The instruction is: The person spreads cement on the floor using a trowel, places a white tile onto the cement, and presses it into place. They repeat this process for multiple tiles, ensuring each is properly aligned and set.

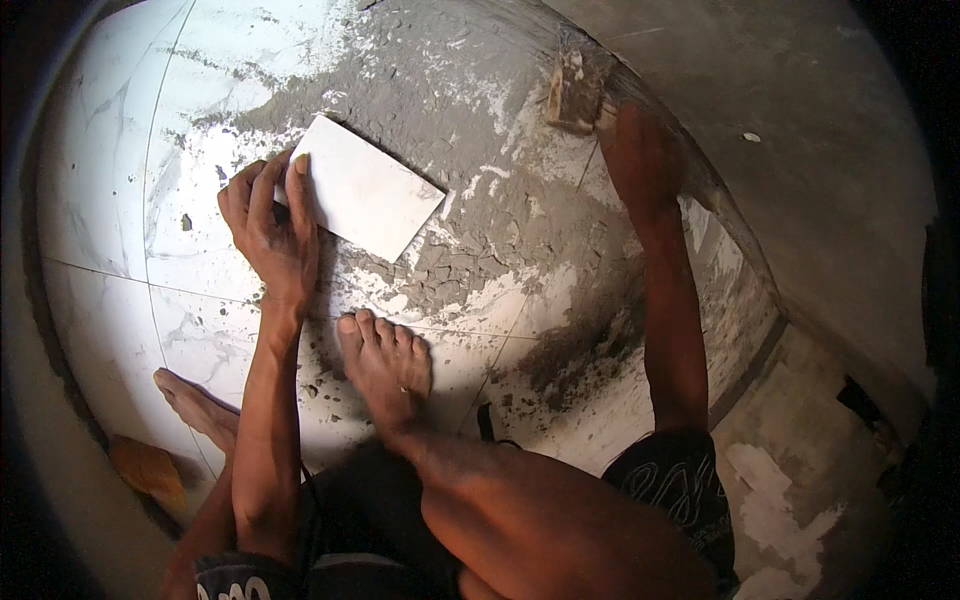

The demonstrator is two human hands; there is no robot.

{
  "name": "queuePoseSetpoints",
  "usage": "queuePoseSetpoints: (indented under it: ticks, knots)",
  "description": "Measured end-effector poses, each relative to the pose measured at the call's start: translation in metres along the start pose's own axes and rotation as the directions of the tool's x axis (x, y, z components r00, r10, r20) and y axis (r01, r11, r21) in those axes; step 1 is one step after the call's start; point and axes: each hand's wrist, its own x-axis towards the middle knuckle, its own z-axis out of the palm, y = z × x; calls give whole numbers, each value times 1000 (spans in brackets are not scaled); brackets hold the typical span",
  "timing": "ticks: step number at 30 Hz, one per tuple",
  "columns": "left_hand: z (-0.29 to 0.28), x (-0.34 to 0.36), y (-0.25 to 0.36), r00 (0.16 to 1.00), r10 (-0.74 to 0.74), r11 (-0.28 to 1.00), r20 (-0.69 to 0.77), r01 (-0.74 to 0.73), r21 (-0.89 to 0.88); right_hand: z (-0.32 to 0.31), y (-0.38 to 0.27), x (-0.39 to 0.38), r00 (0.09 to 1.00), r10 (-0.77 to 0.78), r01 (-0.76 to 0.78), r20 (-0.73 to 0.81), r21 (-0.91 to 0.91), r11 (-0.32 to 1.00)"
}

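Note:
A white rectangular tile (370,188) is tilted a little over grey wet mortar (480,240) spread on the marbled floor. My left hand (270,215) holds it by its left edge, with the thumb on the top face and the fingers curled along the side. At the far right, by the foot of the wall, my right hand (645,160) is closed against a mortar-smeared wooden block (576,92). Shadow covers the right fingers, and their exact grip on the block is hard to see.
White marbled floor tiles (100,215) with mortar crumbs lie to the left. A bare grey wall (790,130) rises along the right. Below my hands are my bare foot (388,360) and bent knee. A brownish-yellow piece (148,470) lies at the lower left edge.

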Motion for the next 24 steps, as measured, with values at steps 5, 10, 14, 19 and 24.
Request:
queuePoseSetpoints:
  ticks: [5, 10, 14, 19, 24]
  knots:
    - [2, 0, -3, 1000, -18, 1000, -8, 17, -21, -12, -12, 3, 999, -36, 40, -36, 119, 992]
    - [-1, -1, -3, 1000, -16, 999, -10, 16, -30, -4, -3, 6, 996, -55, 60, -77, 62, 996]
    - [3, 2, -5, 999, 41, 999, -36, -41, 0, -14, -18, 7, 984, 113, -121, 140, 56, 991]
    - [1, -1, -5, 1000, -15, 1000, -14, 14, -25, -2, -2, 0, 999, 48, -49, 24, 35, 998]
    - [-1, 1, -5, 1000, 12, 999, -14, -11, 33, -19, -14, 2, 999, 46, -46, 7, 110, 993]
